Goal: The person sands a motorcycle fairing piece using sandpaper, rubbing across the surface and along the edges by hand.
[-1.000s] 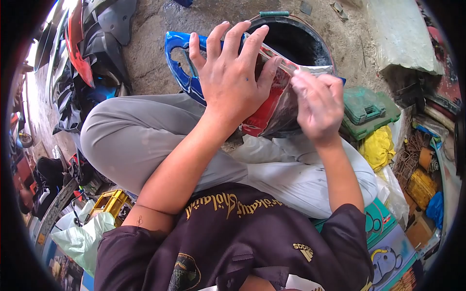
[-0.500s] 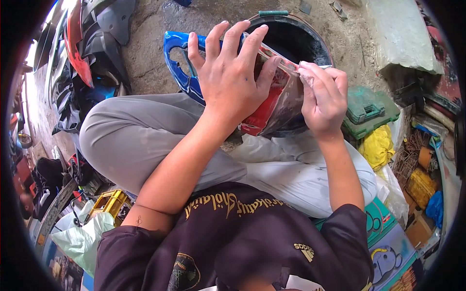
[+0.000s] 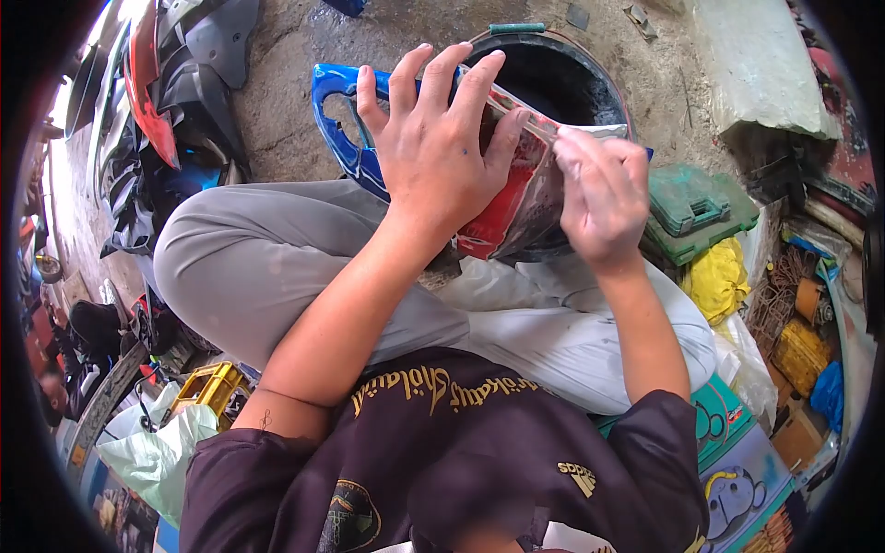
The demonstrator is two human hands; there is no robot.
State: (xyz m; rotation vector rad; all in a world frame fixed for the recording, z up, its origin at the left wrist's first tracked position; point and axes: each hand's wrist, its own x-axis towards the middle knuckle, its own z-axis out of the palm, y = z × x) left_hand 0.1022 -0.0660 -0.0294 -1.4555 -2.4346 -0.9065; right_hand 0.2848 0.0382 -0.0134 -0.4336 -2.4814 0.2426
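A motorcycle fairing panel (image 3: 502,217), red with grey sanded-looking patches and a glossy blue end, tilts over the near side of a black bucket (image 3: 590,78). My left hand (image 3: 438,152) grips the panel from above, its fingers spread across the upper part and its thumb near the edge. At that edge, my right hand (image 3: 606,198) has its fingers pinched together, with whitish dust on them. Whatever lies between those fingertips is hidden, and the hand is slightly blurred.
A green plastic case (image 3: 696,217) and a yellow cloth (image 3: 717,281) lie to the right. Dark and red fairing parts (image 3: 152,101) lean at the left. A yellow crate (image 3: 210,392) stands by my left elbow, and a pale block (image 3: 765,74) sits back right.
My right hand has slid a short way left along the panel's edge, uncovering more of the white part over the bucket. My left hand and the panel stay nearly in place.
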